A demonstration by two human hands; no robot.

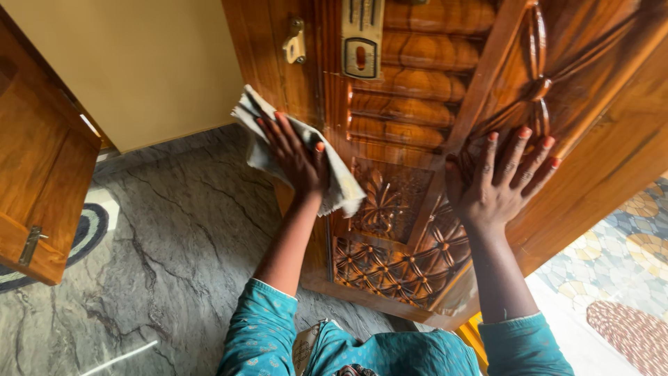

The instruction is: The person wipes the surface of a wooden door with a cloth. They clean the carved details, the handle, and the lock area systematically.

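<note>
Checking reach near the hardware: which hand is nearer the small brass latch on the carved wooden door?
Left. The left hand, pressing a white cloth, is just below the small brass latch; the right hand lies flat far to its right.

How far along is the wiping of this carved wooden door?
Done: cannot tell; no panel looks visibly cleaner than another. In hand: the left hand presses a white cloth against the door at its edge, beside the carved floral panel. The right hand lies flat on the door, fingers spread, holding nothing. Left: the lattice carving below and the ribbed panel above are not under the cloth.
</note>
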